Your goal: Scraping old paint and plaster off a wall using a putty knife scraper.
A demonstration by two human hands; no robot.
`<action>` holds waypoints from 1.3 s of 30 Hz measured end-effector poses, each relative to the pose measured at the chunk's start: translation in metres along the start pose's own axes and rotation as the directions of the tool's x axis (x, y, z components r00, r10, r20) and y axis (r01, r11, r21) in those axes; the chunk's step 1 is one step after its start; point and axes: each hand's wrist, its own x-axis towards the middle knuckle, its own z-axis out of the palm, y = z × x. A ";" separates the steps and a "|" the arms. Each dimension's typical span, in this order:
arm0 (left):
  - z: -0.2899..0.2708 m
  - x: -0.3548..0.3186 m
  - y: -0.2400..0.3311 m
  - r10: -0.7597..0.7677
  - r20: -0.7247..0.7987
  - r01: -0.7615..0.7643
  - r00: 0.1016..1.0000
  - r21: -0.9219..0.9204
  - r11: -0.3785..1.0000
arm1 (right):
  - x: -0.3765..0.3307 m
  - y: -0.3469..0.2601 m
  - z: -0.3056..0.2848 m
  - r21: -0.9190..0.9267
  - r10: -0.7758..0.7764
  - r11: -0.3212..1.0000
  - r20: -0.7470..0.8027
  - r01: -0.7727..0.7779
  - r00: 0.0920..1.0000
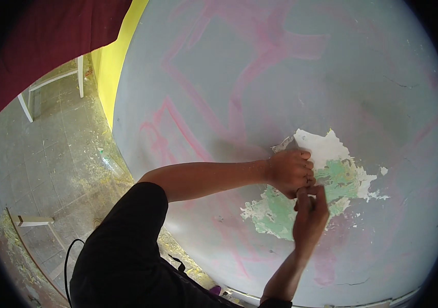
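Note:
A grey-blue wall with pink streaks fills most of the view. On it is a ragged patch of peeled paint, with green and white layers showing. My left hand is closed in a fist against the upper part of this patch. Just below it, my right hand is closed too, its fingers bent and touching the left hand. Whatever the hands grip, if anything, is hidden by the fingers. A small greyish flap shows above the left hand; I cannot tell if it is loose paint.
To the left, a yellow wall edge meets the tiled floor, which is strewn with paint flakes. Dark red cloth hangs at the upper left, with a white frame below it. A pale wooden piece stands at the lower left.

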 end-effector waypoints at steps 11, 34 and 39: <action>0.017 -0.028 -0.011 0.367 0.242 -0.357 0.898 -0.087 0.930 | -0.021 0.076 0.088 0.262 -0.029 0.954 -0.400 0.144 0.916; -0.095 -0.029 -0.022 0.351 0.351 -0.331 0.868 -0.117 0.936 | -0.050 0.014 0.126 0.446 -0.070 0.886 -0.139 0.126 0.988; -0.114 -0.043 -0.029 0.355 0.347 -0.302 0.868 -0.200 0.932 | -0.062 -0.038 0.140 0.380 0.208 0.918 -0.224 -0.111 0.952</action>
